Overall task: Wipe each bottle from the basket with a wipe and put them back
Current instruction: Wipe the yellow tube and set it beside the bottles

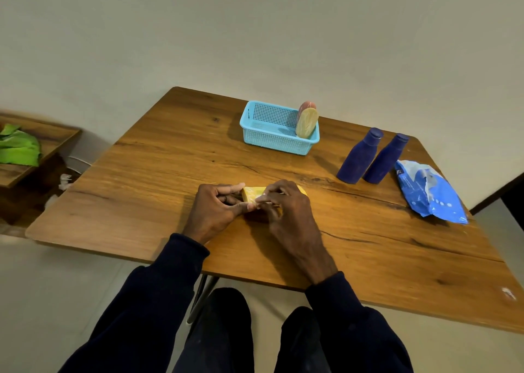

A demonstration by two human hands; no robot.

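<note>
Pinching a thin, see-through wipe (260, 199) against a yellow bottle (253, 193), the fingers (272, 202) of the right hand (289, 211) curl over the bottle's middle and right part and hide most of it. The left hand (217, 206) grips the bottle's left end, its fingers (231, 187) curled round it. The bottle lies on its side at the near middle of the bench (158, 160). I cannot tell whether it rests on the wood or is lifted slightly.

The bottle looks small, stiff and light, probably smooth plastic, so it may turn slippery under a damp wipe. Holding one end firmly while the other hand rubs along the body seems the sound grip, and the ends would then need swapping to reach the covered part. The wipe is limp and will bunch unless pressed flat.

Farther back stands the basket (272, 144), with a cream bottle (306, 123) leaning in its right corner and a pink bottle (307, 105) just behind it. Two blue bottles (358, 160) stand close together on the bench to the basket's right, outside it. Just beside them, near the right edge, lies a blue pack (428, 191). Off to the left, a shelf (48, 143) carries a green cloth (18, 146).
</note>
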